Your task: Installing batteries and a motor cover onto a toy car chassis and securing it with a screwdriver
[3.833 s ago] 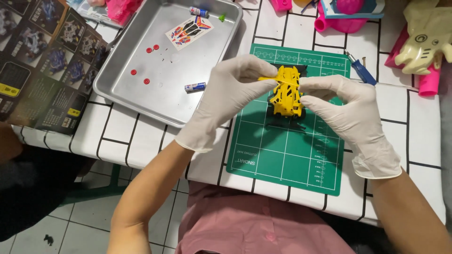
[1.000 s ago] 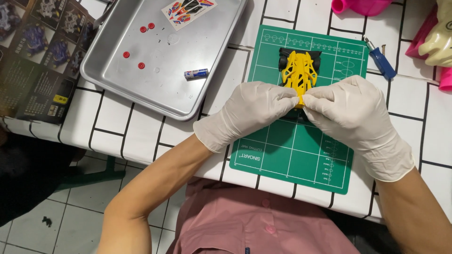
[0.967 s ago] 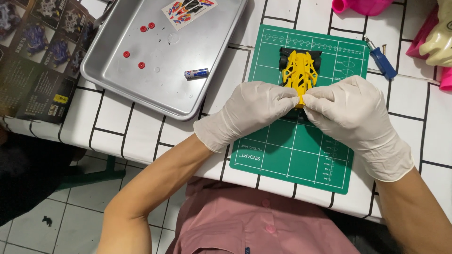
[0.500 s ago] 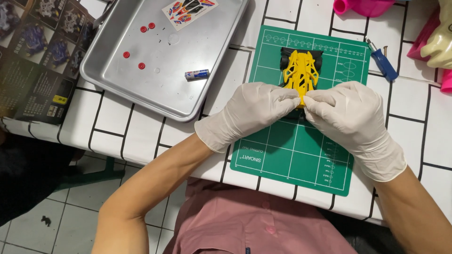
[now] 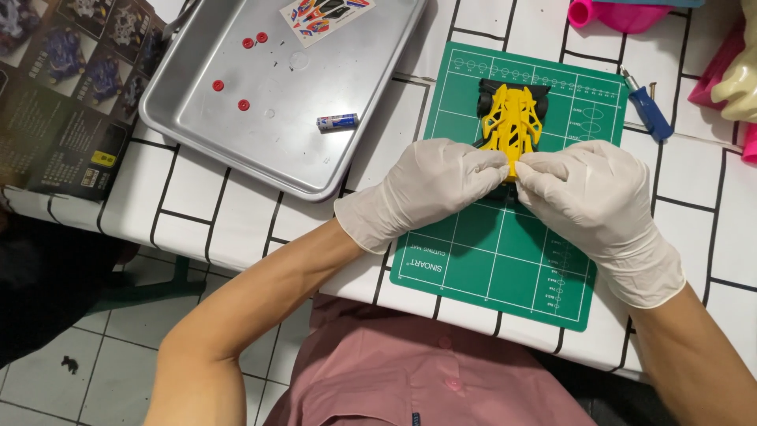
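far left there's a dark printed box (image 5: pixel 55 95), then a metal tray (image 5: pixel 371 118) with four little red parts (image 5: pixel 238 61), a battery (image 5: pixel 337 121) and a sticker sheet (image 5: pixel 326 13). left hand (image 5: pixel 422 189) and right hand (image 5: pixel 599 209), both gloved, pinch the near end of the yellow toy car body (image 5: pixel 512 122) on the green cutting mat (image 5: pixel 505 252). blue screwdriver (image 5: pixel 646 109) lies on the bench to the right.

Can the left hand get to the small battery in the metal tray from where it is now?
Probably yes. The left hand is on the yellow toy car, and the battery lies uncovered in the metal tray; only the low tray rim stands between.
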